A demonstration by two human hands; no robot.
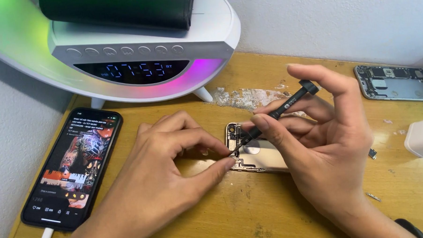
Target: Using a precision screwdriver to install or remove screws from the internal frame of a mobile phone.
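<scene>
Two bare hands were down on the worn yellow wooden table (pixel 271 210), both busy over the opened gold-coloured phone shell (pixel 257 155) lying flat at the middle of it. The right hand (pixel 325 143) had its grip closed round a slim black precision screwdriver (pixel 279 111), thumb and fingers pinching the shaft, forefinger arched over the cap, tip angled down into the shell's upper left corner. The left hand (pixel 162 181) lay across the shell's near edge, thumb and forefinger nearly shut at that same corner, touching the frame; whether a tiny screw sat between them, I could not tell. By my reading, a screw was being worked at that corner, and it called for a steady, upright tip and light pressure. Off to the left lay a black smartphone with a lit screen (pixel 72 168) on a white cable, under a white glowing clock speaker (pixel 143 55); another stripped phone chassis (pixel 393 82) sat far right.
</scene>
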